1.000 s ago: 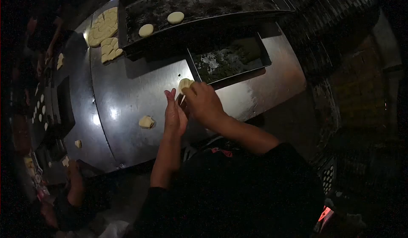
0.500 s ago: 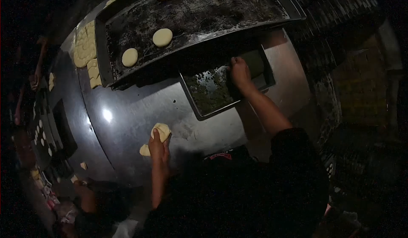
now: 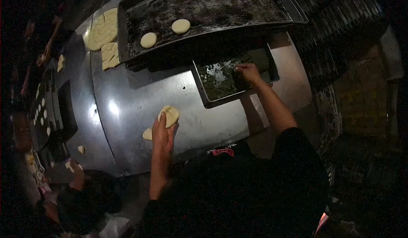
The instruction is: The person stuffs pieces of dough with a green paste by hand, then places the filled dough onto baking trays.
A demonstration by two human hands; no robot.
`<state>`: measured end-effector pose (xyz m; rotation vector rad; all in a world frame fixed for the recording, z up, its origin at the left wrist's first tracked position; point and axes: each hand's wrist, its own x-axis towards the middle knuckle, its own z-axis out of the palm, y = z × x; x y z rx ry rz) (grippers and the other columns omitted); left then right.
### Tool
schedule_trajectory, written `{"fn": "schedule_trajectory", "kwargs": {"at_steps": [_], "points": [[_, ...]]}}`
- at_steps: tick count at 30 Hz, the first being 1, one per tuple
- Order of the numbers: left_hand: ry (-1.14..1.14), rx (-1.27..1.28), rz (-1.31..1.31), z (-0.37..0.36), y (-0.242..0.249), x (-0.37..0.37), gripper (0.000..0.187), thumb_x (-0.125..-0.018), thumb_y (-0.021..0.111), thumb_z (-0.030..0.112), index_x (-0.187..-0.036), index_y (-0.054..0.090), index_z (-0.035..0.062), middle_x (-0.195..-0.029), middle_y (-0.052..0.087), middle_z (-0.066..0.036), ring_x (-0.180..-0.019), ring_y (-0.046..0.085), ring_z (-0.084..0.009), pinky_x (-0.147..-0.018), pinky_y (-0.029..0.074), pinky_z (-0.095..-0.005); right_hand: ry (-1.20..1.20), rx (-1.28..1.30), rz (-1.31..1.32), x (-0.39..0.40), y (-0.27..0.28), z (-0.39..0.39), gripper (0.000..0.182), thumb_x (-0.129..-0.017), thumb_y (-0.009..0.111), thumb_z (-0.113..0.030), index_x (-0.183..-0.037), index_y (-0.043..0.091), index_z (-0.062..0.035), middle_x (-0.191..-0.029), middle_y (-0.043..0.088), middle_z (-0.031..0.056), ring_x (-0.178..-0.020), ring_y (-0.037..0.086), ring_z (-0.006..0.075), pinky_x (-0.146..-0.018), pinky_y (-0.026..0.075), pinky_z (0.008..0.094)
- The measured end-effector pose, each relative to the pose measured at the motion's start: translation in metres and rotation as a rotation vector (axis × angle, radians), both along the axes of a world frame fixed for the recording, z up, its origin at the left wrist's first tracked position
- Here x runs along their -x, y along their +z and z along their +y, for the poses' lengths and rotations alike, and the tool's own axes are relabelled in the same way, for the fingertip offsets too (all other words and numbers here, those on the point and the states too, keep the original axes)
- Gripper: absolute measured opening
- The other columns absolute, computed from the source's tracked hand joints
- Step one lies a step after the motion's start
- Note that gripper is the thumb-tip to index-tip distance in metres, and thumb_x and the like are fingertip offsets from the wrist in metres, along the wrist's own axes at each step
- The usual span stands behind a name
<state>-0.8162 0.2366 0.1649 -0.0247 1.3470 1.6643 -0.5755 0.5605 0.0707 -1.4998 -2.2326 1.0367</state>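
A flattened piece of pale dough (image 3: pixel 171 115) rests in my left hand (image 3: pixel 161 132), with the thumb over its edge. Just beside that hand, a smaller dough piece (image 3: pixel 147 134) shows at the left. Over a metal tray of dark green filling (image 3: pixel 219 87), my right hand (image 3: pixel 248 73) has its fingers pinched together; what they hold is too small to make out. Beyond it stands a large dark baking tray (image 3: pixel 221 8) with flat round dough discs (image 3: pixel 181 26) on it.
Cut dough pieces (image 3: pixel 103 29) lie left of the baking tray on the metal table (image 3: pixel 140 97). At lower left, another person's hand (image 3: pixel 77 176) is near small dough pieces. Another tray with dough discs (image 3: pixel 41 110) stands at far left. Dark racks (image 3: pixel 344 21) stand at right.
The view has shifted, moving the table and trays within the frame. My right hand has turned, its fingers now pointing left over the filling. The dough in my left hand looks more opened out.
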Motion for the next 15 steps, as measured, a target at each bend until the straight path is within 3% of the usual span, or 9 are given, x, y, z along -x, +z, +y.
{"fn": "schedule_trajectory", "kwargs": {"at_steps": [1, 2, 5, 8, 9, 11, 12, 15], "points": [[-0.045, 0.002, -0.013, 0.002, 0.007, -0.004, 0.044, -0.098, 0.044, 0.027, -0.126, 0.041, -0.007, -0.123, 0.05, -0.02, -0.114, 0.052, -0.0279, -0.099, 0.044, -0.0376, -0.149, 0.391, 0.321, 0.004, 0.022, -0.01, 0.026, -0.083, 0.066, -0.024, -0.099, 0.067, -0.0031, -0.087, 0.065, 0.0112, -0.078, 0.063, 0.0219, -0.071, 0.051, 0.0356], [-0.09, 0.006, -0.025, 0.002, 0.011, -0.007, 0.044, -0.098, 0.043, 0.027, -0.126, 0.04, -0.0074, -0.124, 0.049, -0.02, -0.116, 0.05, -0.028, -0.101, 0.042, -0.0383, -0.243, 0.611, 0.522, 0.014, 0.036, -0.029, 0.034, -0.086, 0.066, -0.023, -0.113, 0.062, -0.0037, -0.094, 0.065, 0.0065, -0.084, 0.06, 0.0153, -0.077, 0.048, 0.0299], [-0.062, -0.151, -0.103, 0.009, 0.005, -0.015, 0.046, -0.099, 0.041, 0.029, -0.125, 0.04, -0.0087, -0.124, 0.049, -0.02, -0.116, 0.05, -0.0278, -0.103, 0.04, -0.0387, -0.09, 0.811, 0.608, 0.043, 0.077, -0.094, 0.036, -0.085, 0.066, -0.016, -0.118, 0.058, -0.0022, -0.099, 0.064, 0.007, -0.088, 0.06, 0.0142, -0.081, 0.048, 0.028], [-0.079, -0.281, -0.242, 0.013, 0.023, -0.029, 0.055, -0.098, 0.038, 0.039, -0.126, 0.038, -0.0086, -0.126, 0.048, -0.02, -0.118, 0.049, -0.0288, -0.102, 0.041, -0.0381, 0.203, 0.665, 0.576, 0.066, 0.133, -0.168, 0.025, -0.085, 0.065, -0.015, -0.107, 0.065, -0.0025, -0.096, 0.066, 0.0083, -0.088, 0.061, 0.0151, -0.079, 0.048, 0.031], [-0.081, -0.305, -0.256, 0.012, 0.025, -0.031, 0.056, -0.098, 0.036, 0.041, -0.126, 0.038, -0.0079, -0.125, 0.048, -0.02, -0.118, 0.049, -0.0285, -0.102, 0.041, -0.0382, 0.292, 0.484, 0.576, 0.073, 0.146, -0.19, 0.021, -0.085, 0.064, -0.013, -0.103, 0.065, -0.0012, -0.094, 0.066, 0.0103, -0.084, 0.062, 0.0192, -0.078, 0.049, 0.0335], [-0.103, -0.314, -0.255, 0.006, 0.031, -0.037, 0.057, -0.098, 0.034, 0.043, -0.126, 0.039, -0.0063, -0.123, 0.049, -0.018, -0.118, 0.048, -0.0261, -0.103, 0.038, -0.0381, 0.56, -0.425, 0.461, 0.083, 0.156, -0.216, 0.021, -0.081, 0.064, -0.009, -0.1, 0.062, 0.0002, -0.095, 0.065, 0.0129, -0.089, 0.061, 0.0267, -0.081, 0.049, 0.0362], [-0.127, -0.365, -0.248, 0.003, 0.034, -0.041, 0.057, -0.099, 0.033, 0.044, -0.126, 0.039, -0.0054, -0.123, 0.049, -0.017, -0.118, 0.048, -0.0249, -0.104, 0.037, -0.0379, 0.605, -0.541, 0.366, 0.087, 0.152, -0.226, 0.024, -0.078, 0.061, -0.004, -0.102, 0.059, 0.0008, -0.102, 0.062, 0.0156, -0.098, 0.057, 0.0331, -0.086, 0.048, 0.0389], [-0.152, -0.385, -0.22, -0.005, 0.033, -0.046, 0.056, -0.099, 0.032, 0.044, -0.127, 0.039, -0.0037, -0.122, 0.049, -0.014, -0.118, 0.047, -0.0225, -0.103, 0.037, -0.0363, 0.626, -0.515, 0.306, 0.091, 0.132, -0.245, 0.032, -0.078, 0.059, -0.002, -0.109, 0.055, 0.0036, -0.113, 0.057, 0.0186, -0.108, 0.054, 0.0338, -0.091, 0.046, 0.0407]]}}
